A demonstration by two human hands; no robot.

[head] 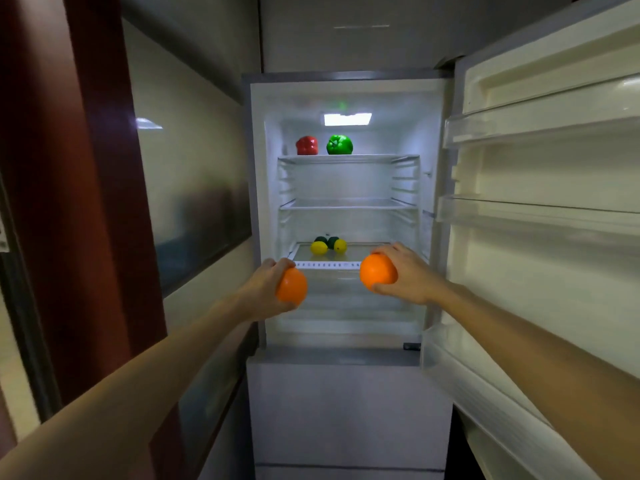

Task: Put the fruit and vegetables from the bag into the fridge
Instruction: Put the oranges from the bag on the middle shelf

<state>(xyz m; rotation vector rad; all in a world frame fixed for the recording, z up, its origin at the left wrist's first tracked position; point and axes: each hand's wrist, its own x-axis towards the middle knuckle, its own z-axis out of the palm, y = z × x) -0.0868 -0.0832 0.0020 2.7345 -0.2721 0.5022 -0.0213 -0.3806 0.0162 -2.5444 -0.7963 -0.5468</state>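
Dark green fruit [327, 240] behind the lemons [319, 248] on the lowest shelf [367, 253] of the fridge [258, 202] is half hidden and hard to identify, and the open door [554, 271] is cut off at the right. Fingers cover part of each bright orange: the left grip [266, 284] clasps the left orange [292, 285], the right grip [408, 275] the right orange [376, 271], both held in front of that shelf. A red pepper [307, 145] and green pepper [339, 144] sit on the top shelf [348, 157].
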